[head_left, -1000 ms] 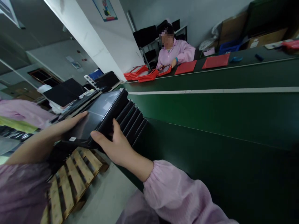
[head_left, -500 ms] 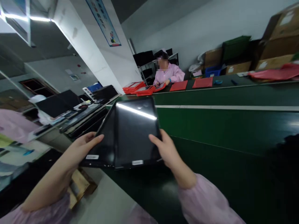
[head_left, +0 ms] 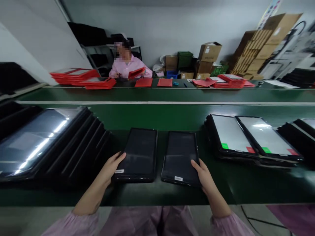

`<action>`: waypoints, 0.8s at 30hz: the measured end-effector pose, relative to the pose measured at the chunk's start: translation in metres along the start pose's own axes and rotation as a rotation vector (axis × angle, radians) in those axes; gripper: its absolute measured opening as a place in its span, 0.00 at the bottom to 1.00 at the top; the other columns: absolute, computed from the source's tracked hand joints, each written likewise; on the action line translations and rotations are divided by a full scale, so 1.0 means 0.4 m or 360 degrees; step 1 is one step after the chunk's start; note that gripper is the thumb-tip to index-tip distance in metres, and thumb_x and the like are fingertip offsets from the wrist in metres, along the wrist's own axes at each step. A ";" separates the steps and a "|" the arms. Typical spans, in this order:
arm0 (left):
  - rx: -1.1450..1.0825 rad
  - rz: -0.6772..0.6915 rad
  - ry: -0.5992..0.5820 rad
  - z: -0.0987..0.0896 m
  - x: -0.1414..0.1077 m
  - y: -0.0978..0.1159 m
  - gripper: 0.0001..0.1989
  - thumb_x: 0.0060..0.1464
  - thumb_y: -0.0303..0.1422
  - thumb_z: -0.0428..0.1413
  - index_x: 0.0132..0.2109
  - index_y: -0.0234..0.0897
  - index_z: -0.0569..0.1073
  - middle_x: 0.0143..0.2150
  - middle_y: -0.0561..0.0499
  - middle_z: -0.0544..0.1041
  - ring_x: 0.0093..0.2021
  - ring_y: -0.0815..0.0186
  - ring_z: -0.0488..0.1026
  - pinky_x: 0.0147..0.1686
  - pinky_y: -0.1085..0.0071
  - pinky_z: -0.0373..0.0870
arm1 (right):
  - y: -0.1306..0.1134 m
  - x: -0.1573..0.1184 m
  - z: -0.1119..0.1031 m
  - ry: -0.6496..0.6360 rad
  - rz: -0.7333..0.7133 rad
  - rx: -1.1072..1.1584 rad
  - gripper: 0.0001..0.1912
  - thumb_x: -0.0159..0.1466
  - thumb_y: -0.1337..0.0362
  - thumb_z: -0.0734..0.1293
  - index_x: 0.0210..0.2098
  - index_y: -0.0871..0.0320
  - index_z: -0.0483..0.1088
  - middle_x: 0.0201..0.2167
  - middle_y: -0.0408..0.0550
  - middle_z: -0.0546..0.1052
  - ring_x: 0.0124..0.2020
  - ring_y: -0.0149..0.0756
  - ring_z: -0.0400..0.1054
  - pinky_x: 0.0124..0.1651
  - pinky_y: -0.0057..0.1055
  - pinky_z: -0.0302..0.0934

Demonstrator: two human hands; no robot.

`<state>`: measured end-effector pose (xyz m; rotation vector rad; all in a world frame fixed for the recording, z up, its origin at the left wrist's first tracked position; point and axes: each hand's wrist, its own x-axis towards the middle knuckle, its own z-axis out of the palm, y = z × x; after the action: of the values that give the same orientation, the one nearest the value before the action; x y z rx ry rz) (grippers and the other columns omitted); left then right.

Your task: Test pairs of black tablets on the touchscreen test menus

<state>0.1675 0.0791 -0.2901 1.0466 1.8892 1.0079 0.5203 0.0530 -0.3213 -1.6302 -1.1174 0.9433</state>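
Observation:
My left hand [head_left: 113, 165] grips the left edge of a black tablet [head_left: 140, 150], thumb on top and fingers hidden below. A white label sits at that tablet's lower left corner. My right hand [head_left: 203, 172] holds a second black tablet [head_left: 181, 157] by its right edge in the same way, with a white label near its bottom edge. Both screens are dark. A narrow gap separates the two tablets, low over the green bench [head_left: 172, 195]; whether they touch it I cannot tell.
Left of me lies a leaning stack of dark tablets [head_left: 49, 137]. To the right, stacked tablets with lit white screens [head_left: 231, 132] show green and red corners. Across the bench a co-worker [head_left: 130, 64] in pink handles a red-cased item; red piles [head_left: 76, 77] and cardboard boxes [head_left: 209, 52] stand beyond.
My view has swung right to face the bench. The two tablets, overlapping before, are now apart and lower over the bench, one in each hand. The co-worker has lifted a red-cased item.

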 end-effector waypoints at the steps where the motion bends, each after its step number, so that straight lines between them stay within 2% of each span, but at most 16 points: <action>1: 0.0070 0.0067 0.0001 0.001 0.022 -0.010 0.19 0.54 0.49 0.61 0.44 0.40 0.84 0.40 0.40 0.87 0.49 0.44 0.85 0.52 0.49 0.82 | 0.010 0.007 0.010 0.0035 -0.0038 -0.0060 0.25 0.60 0.38 0.68 0.40 0.53 0.77 0.37 0.54 0.84 0.41 0.55 0.81 0.45 0.49 0.78; 4: 0.0334 0.0332 0.0063 0.001 0.068 -0.023 0.21 0.54 0.46 0.59 0.49 0.41 0.83 0.56 0.37 0.84 0.67 0.39 0.74 0.68 0.39 0.68 | 0.029 0.043 0.032 0.0155 -0.0172 -0.0271 0.26 0.59 0.39 0.71 0.43 0.54 0.77 0.44 0.60 0.82 0.52 0.63 0.77 0.58 0.58 0.71; 5: 0.0414 0.0428 0.0070 0.010 0.079 -0.020 0.22 0.54 0.46 0.58 0.51 0.41 0.83 0.60 0.37 0.82 0.70 0.39 0.70 0.71 0.37 0.62 | 0.031 0.061 0.037 0.0192 -0.0215 -0.0339 0.28 0.58 0.39 0.72 0.45 0.55 0.77 0.48 0.64 0.81 0.56 0.66 0.74 0.62 0.61 0.68; 7: 0.0544 0.0621 0.0005 0.055 0.099 -0.004 0.24 0.54 0.45 0.57 0.53 0.40 0.82 0.65 0.37 0.79 0.73 0.40 0.67 0.74 0.38 0.58 | 0.029 0.104 0.044 0.0230 -0.0286 -0.0446 0.34 0.57 0.39 0.73 0.52 0.59 0.76 0.54 0.67 0.77 0.61 0.68 0.69 0.65 0.64 0.63; 10: 0.0687 0.0878 -0.0181 0.175 0.143 0.041 0.28 0.56 0.45 0.57 0.59 0.37 0.79 0.69 0.37 0.76 0.73 0.45 0.68 0.74 0.45 0.60 | 0.019 0.177 0.046 0.0177 -0.0346 -0.0521 0.37 0.59 0.41 0.70 0.58 0.60 0.76 0.53 0.64 0.76 0.53 0.61 0.73 0.59 0.58 0.70; 13: 0.0820 0.1030 -0.0290 0.295 0.205 0.082 0.30 0.57 0.40 0.56 0.64 0.33 0.76 0.72 0.36 0.73 0.75 0.45 0.65 0.75 0.43 0.58 | 0.019 0.227 0.041 0.0094 -0.0361 -0.0545 0.36 0.62 0.43 0.68 0.62 0.59 0.75 0.51 0.59 0.77 0.41 0.50 0.75 0.48 0.50 0.75; 15: 0.0893 0.1073 -0.0336 0.343 0.241 0.093 0.29 0.58 0.36 0.54 0.65 0.34 0.75 0.69 0.36 0.76 0.72 0.45 0.68 0.75 0.41 0.56 | 0.028 0.239 0.034 0.0054 -0.0340 -0.0557 0.36 0.64 0.42 0.67 0.65 0.57 0.74 0.51 0.58 0.77 0.37 0.45 0.74 0.43 0.46 0.75; 17: 0.0944 0.1087 -0.0377 0.361 0.267 0.095 0.28 0.61 0.35 0.51 0.65 0.33 0.75 0.65 0.36 0.79 0.69 0.45 0.72 0.75 0.39 0.56 | 0.035 0.240 0.030 0.0018 -0.0306 -0.0560 0.36 0.67 0.41 0.66 0.67 0.55 0.73 0.53 0.57 0.77 0.34 0.43 0.73 0.39 0.43 0.74; 20: 0.0983 0.1098 -0.0432 0.350 0.277 0.099 0.28 0.62 0.35 0.49 0.66 0.30 0.74 0.62 0.33 0.80 0.65 0.42 0.75 0.72 0.35 0.60 | 0.030 0.239 0.027 -0.0012 -0.0241 -0.0552 0.37 0.68 0.39 0.65 0.68 0.53 0.72 0.55 0.57 0.77 0.30 0.39 0.72 0.33 0.39 0.72; 22: 0.0999 0.1109 -0.0452 0.337 0.268 0.107 0.28 0.61 0.33 0.49 0.65 0.28 0.75 0.61 0.32 0.81 0.63 0.43 0.76 0.70 0.35 0.64 | 0.023 0.240 0.025 -0.0015 -0.0190 -0.0547 0.37 0.68 0.38 0.65 0.68 0.52 0.73 0.54 0.56 0.78 0.27 0.37 0.71 0.30 0.38 0.71; 23: 0.1008 0.1114 -0.0455 0.333 0.261 0.112 0.28 0.59 0.32 0.50 0.64 0.29 0.76 0.60 0.32 0.82 0.61 0.44 0.77 0.69 0.36 0.66 | 0.023 0.242 0.022 0.0078 -0.0177 -0.0545 0.36 0.68 0.37 0.65 0.66 0.52 0.74 0.53 0.55 0.78 0.26 0.38 0.70 0.29 0.39 0.71; 24: 0.1018 0.1122 -0.0451 0.332 0.255 0.118 0.28 0.58 0.31 0.51 0.64 0.29 0.76 0.59 0.33 0.82 0.60 0.45 0.78 0.68 0.38 0.68 | 0.027 0.245 0.017 0.0008 -0.0147 -0.0560 0.35 0.67 0.37 0.66 0.66 0.50 0.74 0.54 0.55 0.78 0.29 0.40 0.73 0.32 0.40 0.73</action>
<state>0.2568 0.2237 -0.3269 2.2037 1.6495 0.5382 0.5456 0.1462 -0.3428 -1.8391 -1.4023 0.7096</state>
